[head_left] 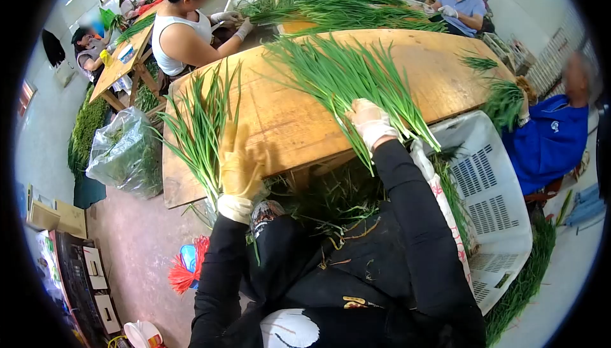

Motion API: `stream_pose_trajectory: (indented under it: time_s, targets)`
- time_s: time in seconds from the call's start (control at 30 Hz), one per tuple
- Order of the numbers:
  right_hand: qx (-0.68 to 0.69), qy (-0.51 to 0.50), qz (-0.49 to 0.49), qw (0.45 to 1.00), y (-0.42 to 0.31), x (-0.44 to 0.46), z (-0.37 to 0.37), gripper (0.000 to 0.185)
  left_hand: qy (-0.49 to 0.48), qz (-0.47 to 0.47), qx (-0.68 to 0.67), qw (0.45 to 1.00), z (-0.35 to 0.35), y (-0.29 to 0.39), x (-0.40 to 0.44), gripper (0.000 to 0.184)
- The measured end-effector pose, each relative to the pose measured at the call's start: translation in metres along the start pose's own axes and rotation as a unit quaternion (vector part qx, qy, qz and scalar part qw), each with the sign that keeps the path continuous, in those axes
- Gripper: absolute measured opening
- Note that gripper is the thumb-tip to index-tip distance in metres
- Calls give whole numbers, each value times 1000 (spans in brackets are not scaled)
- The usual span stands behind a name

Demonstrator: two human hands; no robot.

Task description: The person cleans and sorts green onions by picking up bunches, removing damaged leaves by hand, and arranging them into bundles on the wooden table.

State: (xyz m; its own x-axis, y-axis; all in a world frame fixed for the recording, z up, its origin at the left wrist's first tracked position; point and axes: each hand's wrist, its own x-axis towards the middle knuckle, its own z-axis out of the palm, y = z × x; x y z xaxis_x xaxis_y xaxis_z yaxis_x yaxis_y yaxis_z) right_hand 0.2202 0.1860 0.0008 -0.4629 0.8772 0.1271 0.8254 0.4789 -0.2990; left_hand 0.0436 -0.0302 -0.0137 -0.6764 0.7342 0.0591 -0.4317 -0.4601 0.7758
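Note:
A large pile of long green stalks (344, 71) lies across the wooden table. My right hand (369, 121), in a pale glove, rests on the lower part of that pile; its fingers curl over the stalks. A smaller bunch of green stalks (200, 132) lies at the table's left end. Beside this bunch, at its right, is my left hand (240, 163) in a yellowish glove, fingers spread and slightly blurred, with nothing seen between them. Loose green leaves and trimmings (337, 198) lie below the table edge, over my lap.
The wooden table (267, 138) has a curved far edge. At right stands a white plastic crate (496, 201), near a person in blue (547, 138). A plastic bag of greens (127, 154) stands at left. Several other people sit around farther tables. A red-stringed bundle (189, 262) is on the floor.

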Motion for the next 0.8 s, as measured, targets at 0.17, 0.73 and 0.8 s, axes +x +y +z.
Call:
stream_pose_trajectory:
  time_s: [0.17,0.73,0.8]
  targets:
    - [38,129,-62,989,-24,-27,-66,23,-174,90,413,890,-5,-4,-6,34]
    - [615,-80,92,779,-32,-155,3,21,-198,-259,164,931,37,-54,-26,44]
    - [551,-44,22,833,-32,-160,13,25,-239,-313,58,917,40,-59,-27,34]
